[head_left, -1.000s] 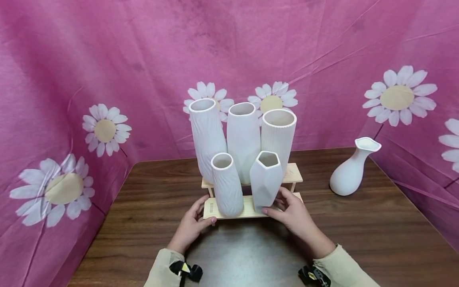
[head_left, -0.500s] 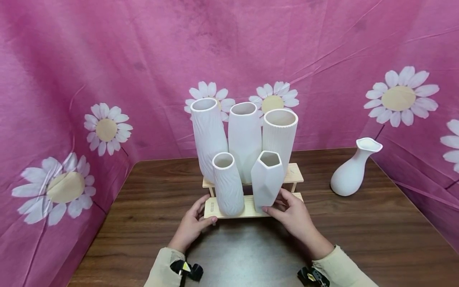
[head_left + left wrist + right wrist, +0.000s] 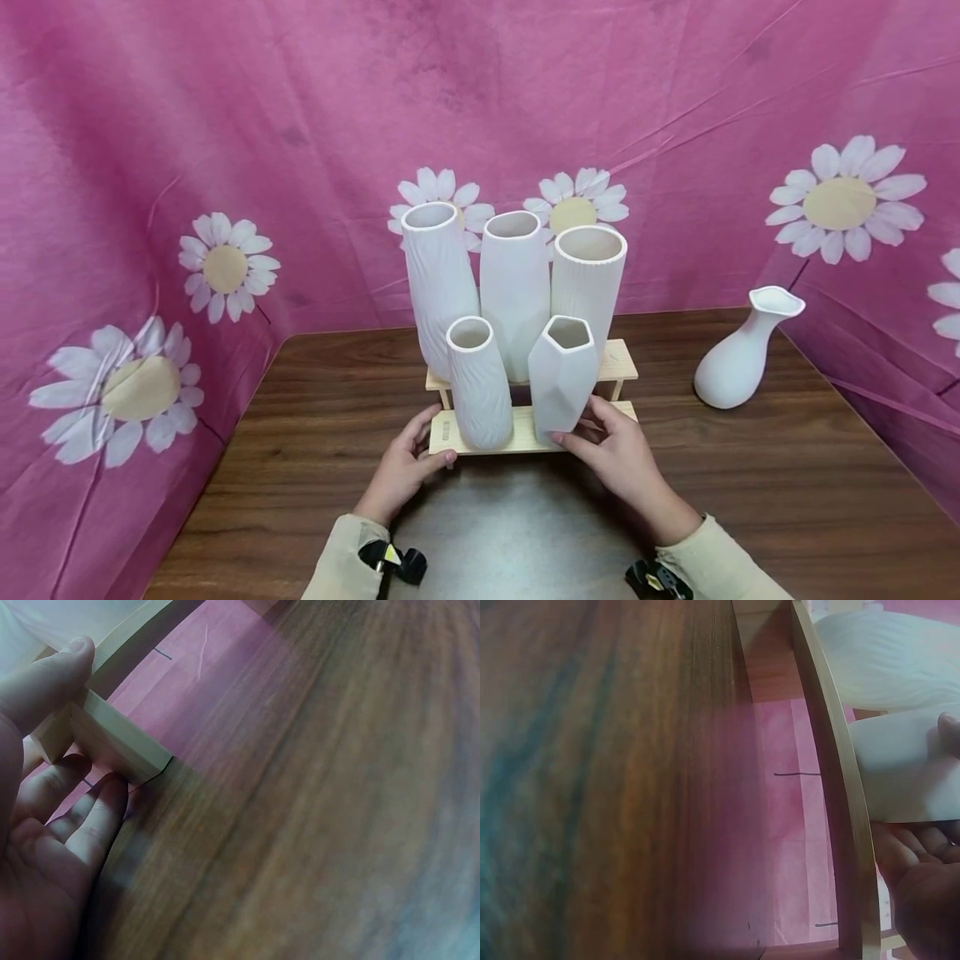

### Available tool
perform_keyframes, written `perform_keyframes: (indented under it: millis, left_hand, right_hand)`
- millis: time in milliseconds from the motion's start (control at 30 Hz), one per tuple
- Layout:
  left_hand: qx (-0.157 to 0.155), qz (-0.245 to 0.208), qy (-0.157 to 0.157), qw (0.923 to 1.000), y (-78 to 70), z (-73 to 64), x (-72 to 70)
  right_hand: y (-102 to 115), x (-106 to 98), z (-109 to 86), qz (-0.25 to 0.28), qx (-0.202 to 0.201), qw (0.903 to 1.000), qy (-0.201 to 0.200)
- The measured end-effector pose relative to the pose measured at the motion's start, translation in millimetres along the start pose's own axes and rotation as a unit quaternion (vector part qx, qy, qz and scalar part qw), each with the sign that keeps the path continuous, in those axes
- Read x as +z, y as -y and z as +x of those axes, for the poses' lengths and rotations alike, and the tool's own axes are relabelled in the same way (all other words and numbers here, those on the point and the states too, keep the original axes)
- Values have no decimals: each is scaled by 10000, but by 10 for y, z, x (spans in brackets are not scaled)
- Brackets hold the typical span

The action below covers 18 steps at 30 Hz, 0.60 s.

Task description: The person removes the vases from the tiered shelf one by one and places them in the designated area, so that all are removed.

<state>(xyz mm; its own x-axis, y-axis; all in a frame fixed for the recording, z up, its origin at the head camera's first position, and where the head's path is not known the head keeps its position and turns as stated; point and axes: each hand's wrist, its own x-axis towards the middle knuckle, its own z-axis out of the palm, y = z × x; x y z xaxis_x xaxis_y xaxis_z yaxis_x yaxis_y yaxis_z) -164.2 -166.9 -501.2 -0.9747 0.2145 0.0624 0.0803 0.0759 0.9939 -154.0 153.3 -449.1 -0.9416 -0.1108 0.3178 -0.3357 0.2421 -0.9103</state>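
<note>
A two-tier pale wooden stand (image 3: pixel 441 432) bears white vases. My left hand (image 3: pixel 397 473) grips its lower left end, thumb on the front edge; the left wrist view shows fingers around a wooden leg (image 3: pixel 124 746). On the lower step, my right hand (image 3: pixel 622 454) holds the base of a faceted vase (image 3: pixel 561 383), thumb in front and fingers at its right side. A small grooved vase (image 3: pixel 482 396) stands left of it. Behind them, the upper step carries a tall wavy-textured vase (image 3: pixel 441 292), a smooth one (image 3: pixel 515 292) and a finely ribbed one (image 3: pixel 590 287).
A bulbous, narrow-necked white vase (image 3: pixel 731 367) with a flared rim is at the right on the dark wooden table (image 3: pixel 322 433). Pink cloth (image 3: pixel 337 108) printed with daisies hangs behind and at both sides.
</note>
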Motion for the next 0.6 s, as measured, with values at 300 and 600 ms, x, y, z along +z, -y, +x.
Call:
perform_keyframes:
  millis: [300, 600]
  left_hand:
    - [103, -124, 6, 9999, 19, -1, 49]
    - [12, -114, -64, 9999, 29, -6, 2]
  right_hand:
    - [30, -100, -48, -194, -11, 9996, -198]
    - [37, -187, -26, -68, -144, 9992, -378]
